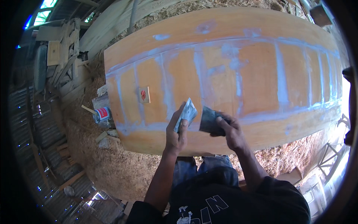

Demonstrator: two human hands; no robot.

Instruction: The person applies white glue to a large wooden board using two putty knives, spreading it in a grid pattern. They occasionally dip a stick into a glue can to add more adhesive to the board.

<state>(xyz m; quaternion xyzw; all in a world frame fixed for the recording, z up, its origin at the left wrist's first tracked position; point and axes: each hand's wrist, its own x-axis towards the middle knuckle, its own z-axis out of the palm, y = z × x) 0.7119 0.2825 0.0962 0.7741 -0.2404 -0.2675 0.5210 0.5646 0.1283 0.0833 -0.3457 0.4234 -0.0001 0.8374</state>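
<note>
My left hand point(175, 133) is closed around a flat filler spreader point(187, 113) smeared with pale grey-blue paste, its corner pointing up and away from me. In my right hand point(233, 133) is a second, darker flat spreader point(209, 120), gripped with the thumb on its face. The two blades face each other, a small gap apart, above the near part of a large wooden panel point(261, 71). Pale bluish filler point(281, 80) runs in strips along the panel's joints. On its left part lies a small square board point(148, 93) with a red blob on it.
Beside the panel's left end stands an open can point(101, 114) with a stick in it, among scraps of wood point(108, 136). Shavings point(112, 168) cover the floor around the panel. Stacked timber point(67, 56) stands at the far left, with corrugated sheets point(35, 127) along that side.
</note>
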